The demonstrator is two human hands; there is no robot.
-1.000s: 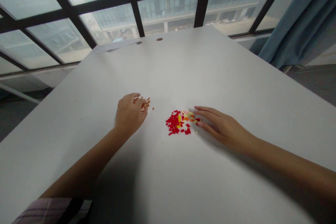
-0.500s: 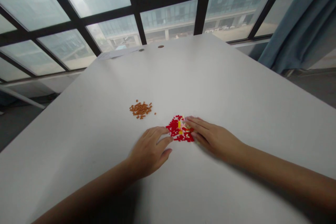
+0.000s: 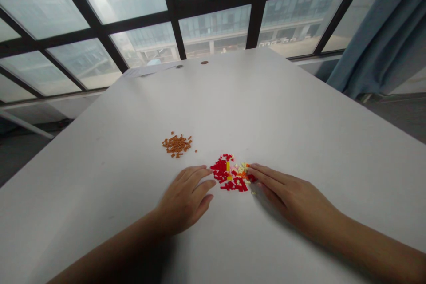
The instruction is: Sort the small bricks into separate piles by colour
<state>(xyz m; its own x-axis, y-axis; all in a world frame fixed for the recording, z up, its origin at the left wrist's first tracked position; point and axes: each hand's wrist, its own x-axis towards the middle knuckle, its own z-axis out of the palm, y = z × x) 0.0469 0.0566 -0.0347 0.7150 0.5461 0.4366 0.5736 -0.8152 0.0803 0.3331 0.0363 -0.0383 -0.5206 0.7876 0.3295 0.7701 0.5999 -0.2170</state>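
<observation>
A small heap of mostly red tiny bricks (image 3: 229,175), mixed with yellow, orange and cream ones, lies on the white table (image 3: 266,111). My left hand (image 3: 186,197) rests flat on the table just left of the heap, fingers stretched toward it, holding nothing. On the heap's right side my right hand (image 3: 289,195) lies with its fingers extended, the tips touching the bricks at the edge. A separate little pile of orange bricks (image 3: 177,144) sits further back and to the left, away from both hands.
Large dark-framed windows (image 3: 173,17) stand behind the table's far edge. A blue-grey curtain (image 3: 382,35) hangs at the right. Two round holes (image 3: 204,62) and a sheet of paper (image 3: 146,70) are near the far edge.
My left hand left the orange pile and came down to the left of the red heap. My right hand slid slightly rightward, uncovering the cream bricks.
</observation>
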